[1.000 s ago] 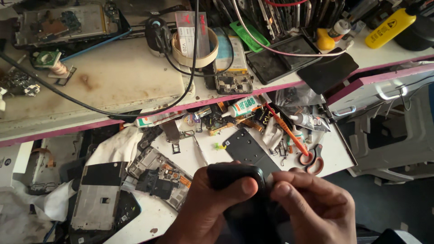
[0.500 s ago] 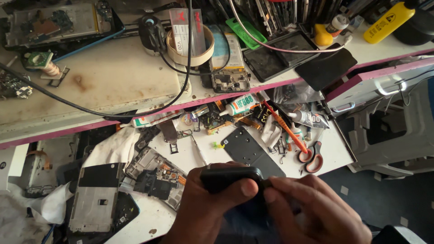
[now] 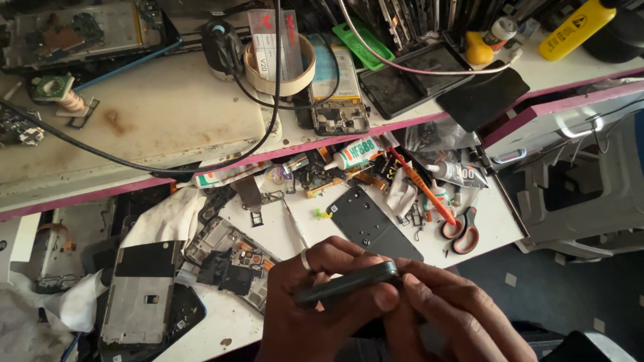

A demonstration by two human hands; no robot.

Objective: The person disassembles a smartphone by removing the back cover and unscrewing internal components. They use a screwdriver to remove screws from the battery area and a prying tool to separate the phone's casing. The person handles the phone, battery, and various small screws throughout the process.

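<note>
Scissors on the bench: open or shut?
Shut. The red-handled scissors lie flat on the white bench, handle loops side by side, blades together under the orange tool.

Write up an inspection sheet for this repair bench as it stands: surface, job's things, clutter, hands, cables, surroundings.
Surface: white lower shelf with a pink-edged upper bench, stained and crowded.
Job's things: dark phone held edge-on above the shelf.
Clutter: black back panel, red-handled scissors, opened phone frame, glue tube, tape roll, yellow bottle, white cloth.
Hands: left hand grips the phone from below, ring on one finger; right hand pinches its right end.
Cables: black cable across the upper bench; grey cable over the screens.
Surroundings: grey plastic stool at right.
</note>
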